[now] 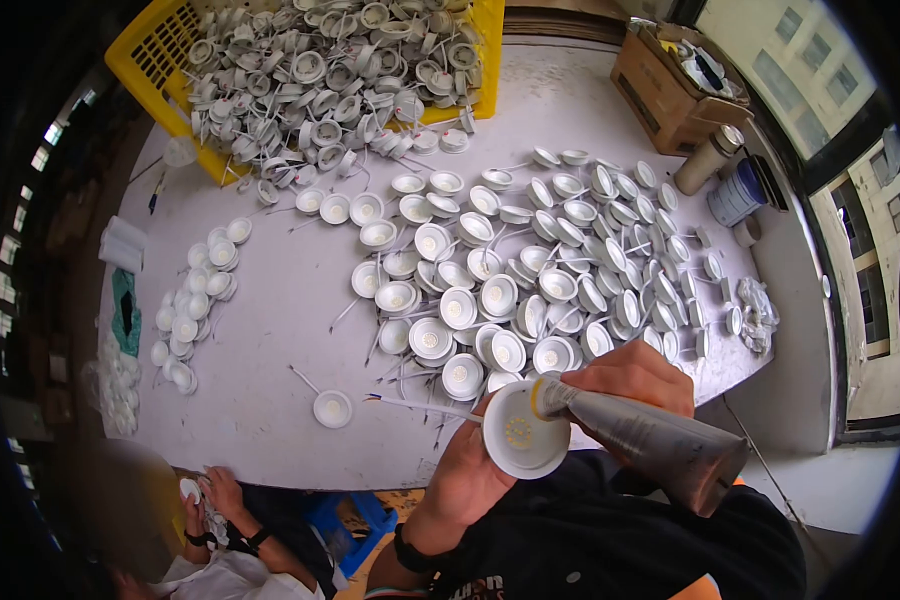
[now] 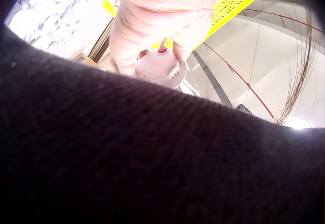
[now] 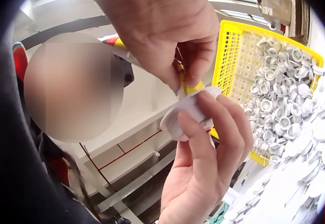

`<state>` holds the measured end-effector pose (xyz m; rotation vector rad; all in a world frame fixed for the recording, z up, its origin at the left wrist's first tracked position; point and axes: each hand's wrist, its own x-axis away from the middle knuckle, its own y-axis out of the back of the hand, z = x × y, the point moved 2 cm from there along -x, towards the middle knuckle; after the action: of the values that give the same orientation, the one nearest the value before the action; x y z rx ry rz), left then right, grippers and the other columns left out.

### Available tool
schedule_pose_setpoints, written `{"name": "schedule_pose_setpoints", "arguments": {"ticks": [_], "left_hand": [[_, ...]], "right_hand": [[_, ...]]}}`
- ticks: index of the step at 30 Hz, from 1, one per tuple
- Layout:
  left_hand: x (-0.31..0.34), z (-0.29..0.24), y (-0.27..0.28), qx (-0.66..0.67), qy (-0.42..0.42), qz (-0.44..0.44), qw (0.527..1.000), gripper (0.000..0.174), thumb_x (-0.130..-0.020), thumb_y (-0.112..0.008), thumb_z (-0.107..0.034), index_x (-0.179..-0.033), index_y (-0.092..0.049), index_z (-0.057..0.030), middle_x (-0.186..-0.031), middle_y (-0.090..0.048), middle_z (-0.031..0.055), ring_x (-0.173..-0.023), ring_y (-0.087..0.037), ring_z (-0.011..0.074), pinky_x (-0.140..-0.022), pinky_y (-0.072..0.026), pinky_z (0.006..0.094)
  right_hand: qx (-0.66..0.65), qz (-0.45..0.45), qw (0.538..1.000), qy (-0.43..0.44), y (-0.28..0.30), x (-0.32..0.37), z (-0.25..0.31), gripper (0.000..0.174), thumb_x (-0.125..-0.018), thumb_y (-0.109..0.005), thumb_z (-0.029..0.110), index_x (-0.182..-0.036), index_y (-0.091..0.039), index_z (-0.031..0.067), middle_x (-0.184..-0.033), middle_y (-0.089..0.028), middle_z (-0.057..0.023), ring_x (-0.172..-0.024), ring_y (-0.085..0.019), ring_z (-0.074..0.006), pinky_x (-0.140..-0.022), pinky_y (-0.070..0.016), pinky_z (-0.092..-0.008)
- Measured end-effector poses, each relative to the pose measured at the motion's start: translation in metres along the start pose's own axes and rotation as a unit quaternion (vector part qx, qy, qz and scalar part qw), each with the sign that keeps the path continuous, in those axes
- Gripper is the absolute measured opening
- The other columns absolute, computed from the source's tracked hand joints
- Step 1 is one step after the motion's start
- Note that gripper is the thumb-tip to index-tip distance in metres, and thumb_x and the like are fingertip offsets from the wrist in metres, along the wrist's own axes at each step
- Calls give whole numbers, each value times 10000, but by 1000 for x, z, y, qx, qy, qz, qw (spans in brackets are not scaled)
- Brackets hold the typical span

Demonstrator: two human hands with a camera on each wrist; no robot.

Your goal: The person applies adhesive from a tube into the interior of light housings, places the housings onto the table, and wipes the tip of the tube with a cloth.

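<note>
At the near edge of a pale, smooth-topped table (image 1: 280,300), the left hand (image 1: 462,482) supports a white, round, dish-shaped fitting (image 1: 525,445), fingers and thumb clamped on its edge and back. Yellow dots cluster at the centre of the dish; its thin white cable points leftward. The right hand (image 1: 638,375) has its fingers curled round a silver-grey squeeze tube (image 1: 660,445), whose yellow nozzle is at the dish's upper rim; whether the two touch cannot be told. Farther on, a single white disc with a cable (image 1: 332,408) lies apart. Beyond it, crowded white dishes with cables (image 1: 498,295) spread to the right, and a narrow group of white rounded fittings (image 1: 195,300) lies to the left. At the far side, a brown cardboard box (image 1: 655,90) stands right of a yellow perforated plastic crate (image 1: 492,60) heaped with grey-white ring-shaped parts (image 1: 330,80).
</note>
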<state>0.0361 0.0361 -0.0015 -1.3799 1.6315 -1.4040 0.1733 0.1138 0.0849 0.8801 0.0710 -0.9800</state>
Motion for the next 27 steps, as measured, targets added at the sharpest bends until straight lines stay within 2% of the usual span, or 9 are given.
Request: {"name": "schedule_pose_setpoints", "arguments": {"ticks": [2, 4, 8, 10, 12, 15, 19, 23, 27], "left_hand": [[1, -3, 0, -12, -4, -5, 1000, 672, -771, -516, -367, -1238, -189, -11, -1196, -353, 108, -1096, -385, 188, -895, -347, 327], [3, -4, 3, -17, -20, -26, 999, 670, -764, -523, -371, -1230, -209, -7, -1188, -363, 110, -1097, -385, 197, -890, -351, 338], [4, -6, 4, -36, -40, -28, 998, 647, -771, -515, -365, -1225, -225, -8, -1186, -370, 112, -1095, -387, 208, -894, -346, 348], [6, -5, 7, -5, -50, -35, 998, 616, -784, -499, -353, -1222, -236, -9, -1193, -370, 107, -1091, -391, 216, -897, -340, 354], [4, -5, 8, -3, -59, -36, 998, 595, -793, -484, -351, -1219, -246, -10, -1196, -369, 105, -1090, -392, 219, -896, -339, 357], [2, -4, 10, 3, -64, -25, 998, 559, -809, -448, -358, -1211, -266, -14, -1196, -372, 103, -1086, -394, 220, -890, -338, 359], [2, 1, 22, 3, -53, 12, 998, 538, -805, -389, -421, -1206, -319, -69, -1205, -380, 93, -1087, -387, 248, -869, -342, 406], [-3, 2, 15, 19, -51, 6, 999, 510, -806, -416, -402, -1208, -321, -103, -1199, -387, 80, -1080, -397, 239, -863, -357, 400], [-6, 1, 10, 37, -60, 35, 997, 497, -842, -365, -352, -1226, -269, -52, -1222, -354, 80, -1117, -361, 206, -919, -308, 366]], "right_hand": [[32, -8, 999, 39, 3, 0, 2, 310, -632, -619, 97, -931, -568, 33, -807, -549, -73, -721, -552, -189, -589, -451, -253], [6, 47, 998, -31, 8, 0, 6, 309, -621, -621, 80, -919, -565, 23, -797, -542, -73, -697, -554, -196, -570, -450, -248], [-35, 77, 995, -61, 19, 0, 9, 312, -607, -626, 67, -912, -567, 33, -778, -534, -65, -670, -548, -188, -568, -448, -249], [-46, 135, 988, -51, 20, 3, 9, 316, -599, -632, 71, -909, -570, 48, -756, -524, -58, -644, -541, -185, -556, -439, -244], [-68, 123, 988, -64, 19, -3, 12, 285, -597, -634, 82, -875, -575, 59, -739, -520, -56, -633, -535, -184, -552, -428, -241], [-172, 249, 936, -182, 4, -2, 5, 206, -641, -629, 103, -840, -576, 97, -794, -556, -37, -695, -539, -181, -579, -434, -259], [-149, 193, 960, -139, -9, -3, -6, 191, -656, -615, 99, -842, -574, 85, -788, -557, -36, -696, -536, -187, -587, -432, -263], [-118, 118, 982, -86, -17, -7, -10, 172, -677, -597, 94, -845, -571, 70, -780, -558, -33, -696, -533, -194, -597, -429, -269], [-85, 40, 995, -33, -20, -10, -10, 155, -697, -579, 89, -847, -569, 54, -773, -559, -31, -696, -530, -201, -607, -426, -274]]}}
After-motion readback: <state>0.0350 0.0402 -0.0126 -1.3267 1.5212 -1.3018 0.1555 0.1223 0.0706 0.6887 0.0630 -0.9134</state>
